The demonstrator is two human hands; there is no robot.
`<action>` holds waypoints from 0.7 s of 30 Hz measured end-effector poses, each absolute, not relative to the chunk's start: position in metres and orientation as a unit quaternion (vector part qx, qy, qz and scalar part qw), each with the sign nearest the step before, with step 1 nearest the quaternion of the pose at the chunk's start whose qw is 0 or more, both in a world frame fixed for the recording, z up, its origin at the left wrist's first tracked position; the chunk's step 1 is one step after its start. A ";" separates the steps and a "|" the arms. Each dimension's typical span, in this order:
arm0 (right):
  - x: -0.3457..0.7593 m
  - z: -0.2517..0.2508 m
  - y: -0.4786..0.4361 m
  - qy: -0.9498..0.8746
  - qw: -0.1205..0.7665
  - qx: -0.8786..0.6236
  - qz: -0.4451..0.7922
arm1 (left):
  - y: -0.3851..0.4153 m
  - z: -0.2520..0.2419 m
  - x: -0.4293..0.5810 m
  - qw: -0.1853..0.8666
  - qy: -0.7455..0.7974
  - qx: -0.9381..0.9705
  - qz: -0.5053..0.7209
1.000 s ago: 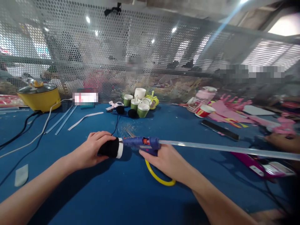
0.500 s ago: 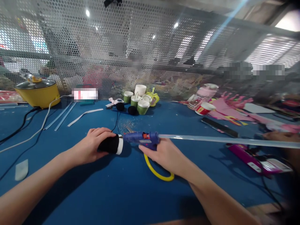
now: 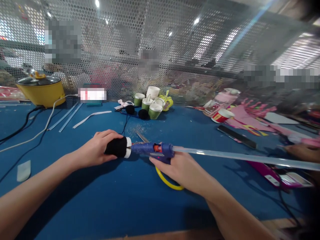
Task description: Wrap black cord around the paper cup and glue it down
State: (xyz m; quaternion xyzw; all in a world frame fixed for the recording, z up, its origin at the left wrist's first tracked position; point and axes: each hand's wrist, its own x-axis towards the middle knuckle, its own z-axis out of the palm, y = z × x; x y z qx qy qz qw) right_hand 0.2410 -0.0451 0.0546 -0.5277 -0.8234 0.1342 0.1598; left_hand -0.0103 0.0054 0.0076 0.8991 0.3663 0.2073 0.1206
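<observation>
My left hand [image 3: 96, 150] is closed around a small black-wrapped paper cup [image 3: 116, 147] lying on its side, its white rim [image 3: 128, 147] turned to the right. In my right hand [image 3: 181, 166] is a blue glue gun [image 3: 147, 149], gripped by its handle, with a long clear glue stick [image 3: 225, 154] running out of its back to the right. The gun's nozzle reaches the cup's rim; whether it touches is too small to tell. Partly hidden beneath the gun lie scissors with a yellow handle [image 3: 168, 183], their blades pointing away from me.
Green-wrapped paper cups [image 3: 155, 111] and black balls [image 3: 143, 114] stand at the back. A yellow electric pot [image 3: 41, 93] is at the far left, with cables trailing forward. On the right lie a black bar [image 3: 236, 136], pink sheets, a purple device [image 3: 265, 173] and another person's hand [image 3: 302, 151].
The cup in my left hand has tilted, bringing its rim round a little. My right hand and the glue gun have shifted slightly right in view, and more of the scissor blades shows.
</observation>
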 end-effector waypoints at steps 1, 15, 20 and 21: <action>0.241 0.055 -0.046 -0.827 0.161 -0.522 0.128 | 0.006 0.007 -0.010 0.122 0.369 0.898 0.207; 0.243 0.050 -0.045 -0.851 0.143 -0.498 0.078 | 0.006 0.006 -0.010 0.122 0.380 0.893 0.206; 0.244 0.049 -0.043 -0.842 0.168 -0.506 0.083 | 0.005 0.006 -0.009 0.105 0.365 0.901 0.211; 0.244 0.049 -0.042 -0.840 0.171 -0.507 0.090 | 0.004 0.006 -0.009 0.101 0.362 0.902 0.212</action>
